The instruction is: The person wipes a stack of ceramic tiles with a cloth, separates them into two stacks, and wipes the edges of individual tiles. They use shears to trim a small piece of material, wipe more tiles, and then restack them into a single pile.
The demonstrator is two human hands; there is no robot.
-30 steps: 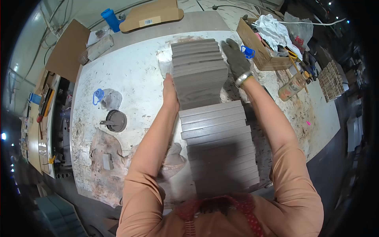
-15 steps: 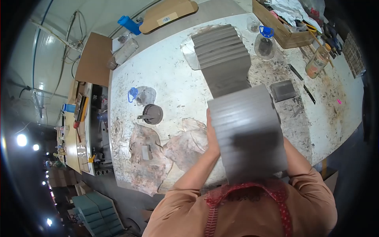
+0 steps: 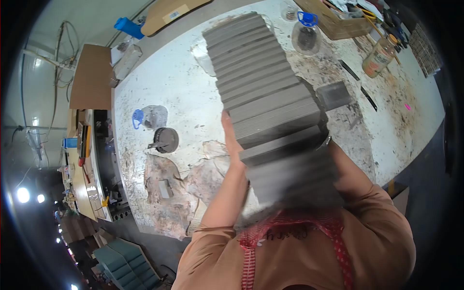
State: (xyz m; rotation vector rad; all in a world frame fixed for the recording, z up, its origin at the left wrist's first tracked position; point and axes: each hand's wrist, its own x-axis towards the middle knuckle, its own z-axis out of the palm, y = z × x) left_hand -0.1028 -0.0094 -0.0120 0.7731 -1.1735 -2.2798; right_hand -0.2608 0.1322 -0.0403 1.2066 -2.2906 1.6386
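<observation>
Grey slabs lie packed in a long, uneven row across the white table, from its far side towards the person's red apron; the nearest part is blurred. The left hand presses along the row's left side, gripping the slabs from there; the right hand, dark-covered, is at the opposite side and partly hidden, so I cannot tell how its fingers are set.

Left of the row are 1 dark pot with a flat tool across it, and 1 clear container with a blue handle; nearer the person, 1 small pale block rests on a stained cloth.

Right of the row, 1 dark block sits just beside the slabs; beyond it lie 2 thin black strips; 1 glass bottle with an orange cap leans in view near them, below a wooden box.
</observation>
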